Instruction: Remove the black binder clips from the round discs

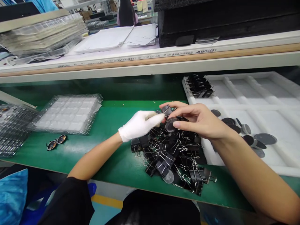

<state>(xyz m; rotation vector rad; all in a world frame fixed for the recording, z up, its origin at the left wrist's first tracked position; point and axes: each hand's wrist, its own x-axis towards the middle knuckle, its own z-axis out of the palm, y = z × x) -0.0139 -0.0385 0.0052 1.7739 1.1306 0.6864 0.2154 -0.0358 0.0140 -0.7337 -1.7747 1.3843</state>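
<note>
My left hand point(142, 124), in a white glove, pinches a black binder clip point(167, 110) by its wire handle. My right hand point(197, 120), bare, has a round dark disc point(171, 124) between thumb and fingers, close against the clip; whether the two touch I cannot tell. Below both hands lies a heap of black binder clips point(167, 159) with silver wire handles, some with round discs in or among them. A white divided tray point(236, 156) to the right has loose dark discs point(265, 138) in a near compartment and a row of clips point(199, 86) in its far left corner.
On the green bench point(110, 156) at left are clear plastic trays point(67, 114), another stack of trays point(14, 128) and two small round parts point(56, 142). A shelf edge point(140, 64) crosses above, carrying papers point(105, 39) and black foam blocks point(229, 25).
</note>
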